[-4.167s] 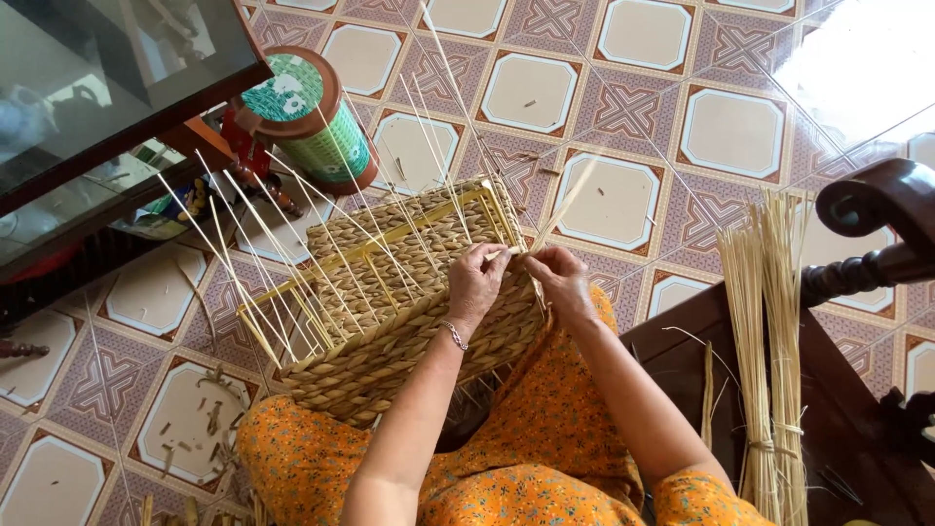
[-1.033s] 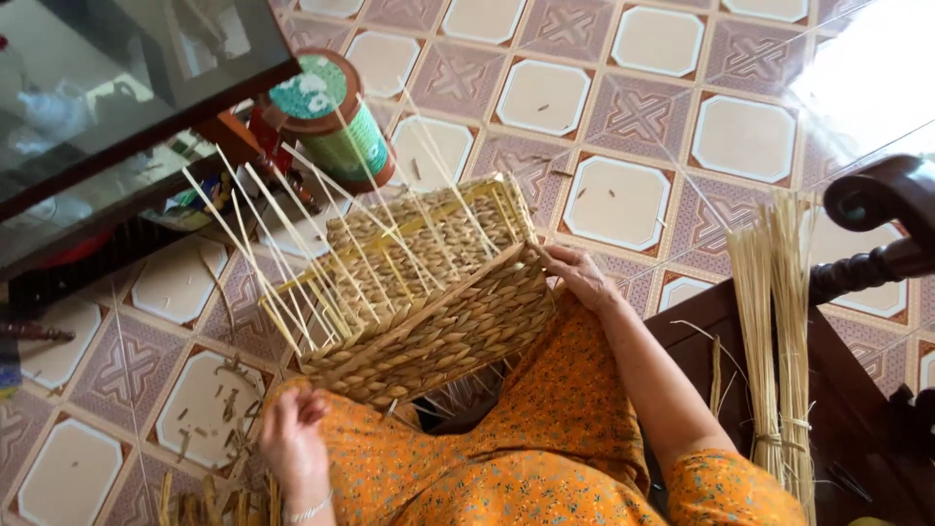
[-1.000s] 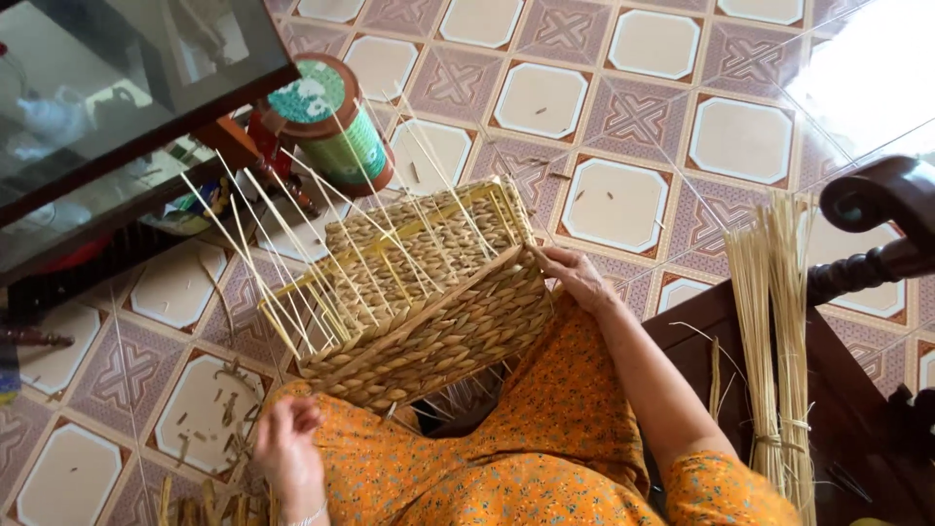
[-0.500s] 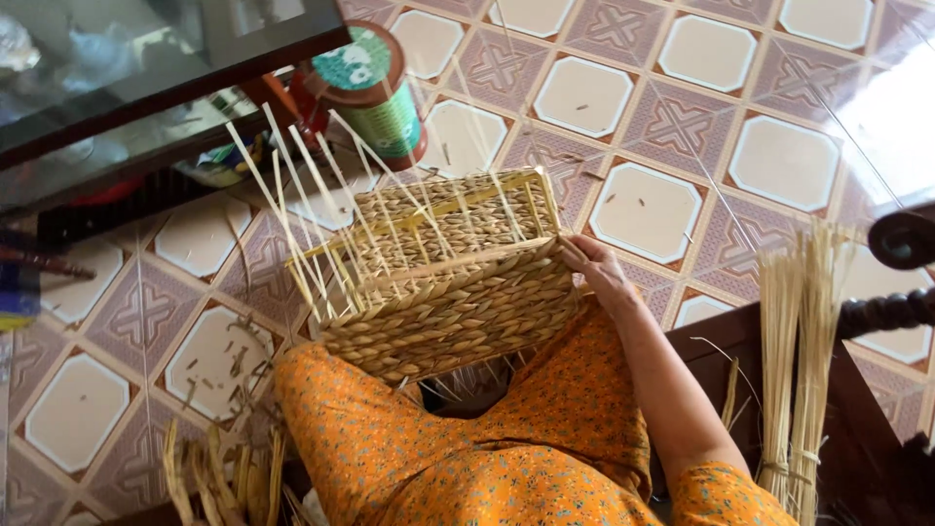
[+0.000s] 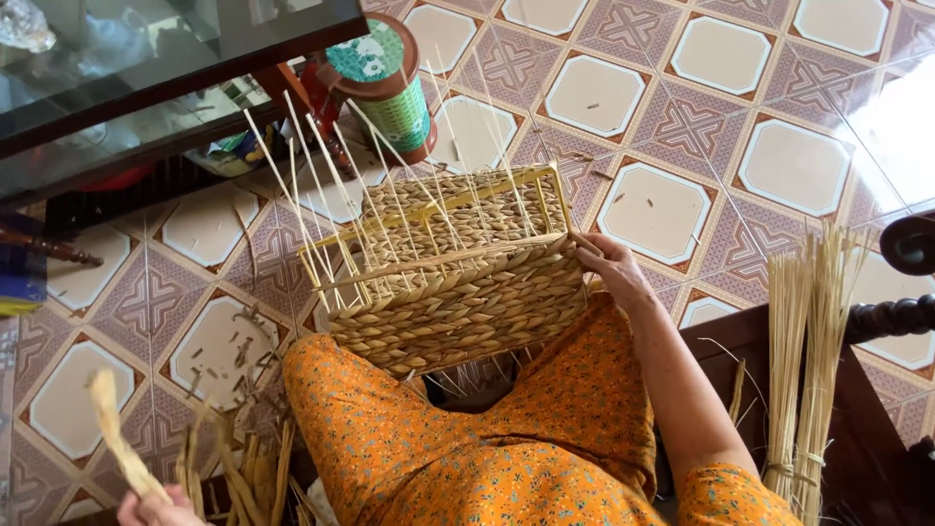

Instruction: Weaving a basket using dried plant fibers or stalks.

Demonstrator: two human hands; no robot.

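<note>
Left hand (image 5: 156, 507) now raised with straw strand (image 5: 115, 440) (right hand (image 5: 614, 273) against basket (image 5: 458, 292))

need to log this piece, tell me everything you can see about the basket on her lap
The basket is a rectangular, half-woven piece of thick, braided tan fibre. It rests tilted on the person's lap, open side facing away. The finished braided wall faces the camera; a pale rectangular frame edges the rim, and thin pale stakes stick up loose and unwoven, fanning out. The right hand grips its right corner. The left hand is away from it, holding a flat strand.
</note>
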